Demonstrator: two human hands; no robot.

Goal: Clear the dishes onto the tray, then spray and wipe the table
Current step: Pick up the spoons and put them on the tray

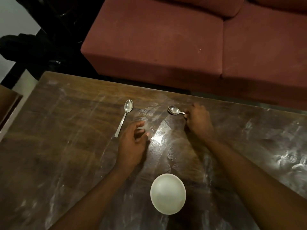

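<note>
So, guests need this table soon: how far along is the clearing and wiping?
Nothing looks done yet: the bowl and left spoon lie on the table, which is smeared. In hand: the right hand grips the right spoon; the left hand is open by the left spoon. Left: all dishes, spraying, wiping; no tray in view.

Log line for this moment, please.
right hand grips spoon by handle | left hand open beside second spoon | bowl on table | tray not in view

text: none readable | labels: none | brands: none
</note>
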